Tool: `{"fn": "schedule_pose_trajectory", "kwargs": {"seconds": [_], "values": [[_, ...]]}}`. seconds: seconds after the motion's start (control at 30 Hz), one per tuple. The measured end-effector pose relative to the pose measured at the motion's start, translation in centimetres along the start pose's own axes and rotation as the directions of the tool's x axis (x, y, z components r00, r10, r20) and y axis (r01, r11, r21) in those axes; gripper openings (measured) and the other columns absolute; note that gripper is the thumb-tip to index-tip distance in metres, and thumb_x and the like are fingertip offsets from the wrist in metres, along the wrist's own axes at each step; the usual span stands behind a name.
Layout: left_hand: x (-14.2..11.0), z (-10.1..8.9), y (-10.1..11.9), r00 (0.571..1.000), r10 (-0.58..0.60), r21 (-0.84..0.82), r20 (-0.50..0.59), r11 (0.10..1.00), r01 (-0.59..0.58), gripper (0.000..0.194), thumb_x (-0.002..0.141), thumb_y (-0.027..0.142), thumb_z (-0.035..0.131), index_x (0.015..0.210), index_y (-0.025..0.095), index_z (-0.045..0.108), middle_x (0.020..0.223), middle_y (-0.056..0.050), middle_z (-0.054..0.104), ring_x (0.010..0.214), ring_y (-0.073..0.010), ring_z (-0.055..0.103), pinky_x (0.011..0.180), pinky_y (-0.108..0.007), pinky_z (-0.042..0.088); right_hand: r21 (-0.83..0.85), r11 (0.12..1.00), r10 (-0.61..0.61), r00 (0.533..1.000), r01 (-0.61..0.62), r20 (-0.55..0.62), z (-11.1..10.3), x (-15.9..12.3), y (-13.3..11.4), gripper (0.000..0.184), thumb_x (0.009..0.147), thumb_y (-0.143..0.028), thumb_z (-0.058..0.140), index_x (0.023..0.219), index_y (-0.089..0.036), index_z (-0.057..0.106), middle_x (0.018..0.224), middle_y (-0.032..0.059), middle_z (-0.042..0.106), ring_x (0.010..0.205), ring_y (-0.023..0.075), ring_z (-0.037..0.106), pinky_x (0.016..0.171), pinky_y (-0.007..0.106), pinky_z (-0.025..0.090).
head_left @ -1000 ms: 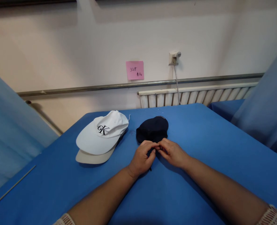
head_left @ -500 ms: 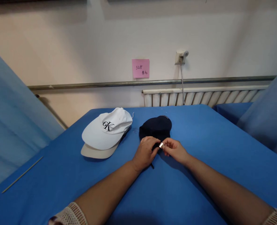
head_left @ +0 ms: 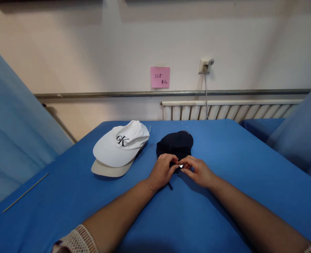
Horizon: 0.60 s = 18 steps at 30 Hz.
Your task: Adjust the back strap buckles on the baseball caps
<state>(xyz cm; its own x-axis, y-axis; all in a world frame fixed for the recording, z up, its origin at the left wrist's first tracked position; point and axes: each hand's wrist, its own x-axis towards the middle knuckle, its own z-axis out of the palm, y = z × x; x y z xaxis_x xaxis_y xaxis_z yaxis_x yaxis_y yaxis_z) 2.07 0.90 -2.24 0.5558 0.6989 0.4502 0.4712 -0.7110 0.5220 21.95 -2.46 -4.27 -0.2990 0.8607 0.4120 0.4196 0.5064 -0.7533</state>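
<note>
A dark navy cap (head_left: pixel 175 144) lies on the blue-covered table (head_left: pixel 218 147), its near edge between my hands. My left hand (head_left: pixel 163 172) is closed in a pinch at that edge, apparently on the cap's strap (head_left: pixel 170 186), whose dark end sticks out below the fingers. Thumb and fingers of my right hand (head_left: pixel 196 170) pinch a small shiny metal buckle (head_left: pixel 181 166) right beside the left fingertips. How the strap runs through the buckle is hidden by the fingers.
Left of the navy cap, a white cap (head_left: pixel 110 151) rests on a beige-brimmed cap (head_left: pixel 113 171). A thin stick (head_left: pixel 26 192) lies near the table's left edge. Blue curtains (head_left: pixel 13 133) hang at both sides. Behind stand a radiator (head_left: pixel 224 109), a rail and a wall socket (head_left: pixel 205 66).
My right fingers have shifted slightly and tilted the buckle, so less of its bright face shows. The left hand keeps its pinch at the cap's edge. The view has moved a little.
</note>
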Motion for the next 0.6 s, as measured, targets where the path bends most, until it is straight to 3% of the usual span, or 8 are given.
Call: {"fn": "schedule_pose_trajectory", "kwargs": {"seconds": [0.2,0.37,0.47,0.53,0.6], "values": [[-0.1,0.2,-0.2,1.0,0.002,0.008,0.021,1.0,-0.003,0.02,0.086,0.022,0.063,0.104,0.019,0.058,0.095,-0.004,0.067,0.094,-0.02,0.06,0.089,-0.038,0.045,-0.206,0.976,-0.042,0.991,0.068,0.127,-0.5,0.2,0.1,0.025,0.089,-0.016,0.056,0.111,-0.025,0.062,0.092,0.0032,0.066,0.078,0.0161,0.063,0.072,0.03,0.049],[0.0,-0.2,0.0,1.0,0.023,0.01,0.021,1.0,-0.023,0.016,0.085,0.019,0.061,0.101,0.02,0.06,0.097,-0.005,0.068,0.096,-0.0208,0.06,0.09,-0.039,0.047,-0.272,0.961,-0.008,0.989,0.048,0.145,-0.5,0.1,0.6,0.015,0.087,-0.019,0.059,0.102,-0.022,0.062,0.089,0.0025,0.067,0.074,0.0159,0.063,0.066,0.027,0.047],[0.3,-2.0,-0.1,0.995,0.063,0.003,-0.081,0.998,-0.063,0.022,0.086,0.016,0.055,0.107,0.019,0.06,0.111,-0.008,0.065,0.106,-0.0213,0.058,0.095,-0.04,0.046,-0.316,0.949,0.031,0.994,0.004,0.106,-0.5,0.0,0.5,0.013,0.086,-0.022,0.062,0.099,-0.021,0.061,0.082,0.002,0.066,0.068,0.0153,0.061,0.062,0.027,0.044],[0.5,-3.8,-0.4,0.992,0.031,0.0,-0.124,0.999,-0.032,0.022,0.087,0.015,0.052,0.106,0.018,0.062,0.111,-0.009,0.065,0.103,-0.0205,0.06,0.093,-0.038,0.048,-0.305,0.952,0.054,0.995,-0.026,0.084,-0.5,0.0,0.5,0.014,0.086,-0.023,0.062,0.099,-0.022,0.061,0.082,0.0016,0.066,0.068,0.0151,0.061,0.062,0.027,0.044],[0.6,-5.5,-0.9,1.0,-0.018,-0.001,-0.022,1.0,0.018,0.022,0.085,0.014,0.05,0.101,0.019,0.065,0.099,-0.006,0.068,0.09,-0.0186,0.063,0.082,-0.034,0.051,-0.278,0.96,0.068,0.995,-0.043,0.079,-0.4,0.0,0.4,0.013,0.085,-0.023,0.063,0.098,-0.023,0.061,0.081,0.0007,0.066,0.067,0.0147,0.061,0.062,0.026,0.044]]}}
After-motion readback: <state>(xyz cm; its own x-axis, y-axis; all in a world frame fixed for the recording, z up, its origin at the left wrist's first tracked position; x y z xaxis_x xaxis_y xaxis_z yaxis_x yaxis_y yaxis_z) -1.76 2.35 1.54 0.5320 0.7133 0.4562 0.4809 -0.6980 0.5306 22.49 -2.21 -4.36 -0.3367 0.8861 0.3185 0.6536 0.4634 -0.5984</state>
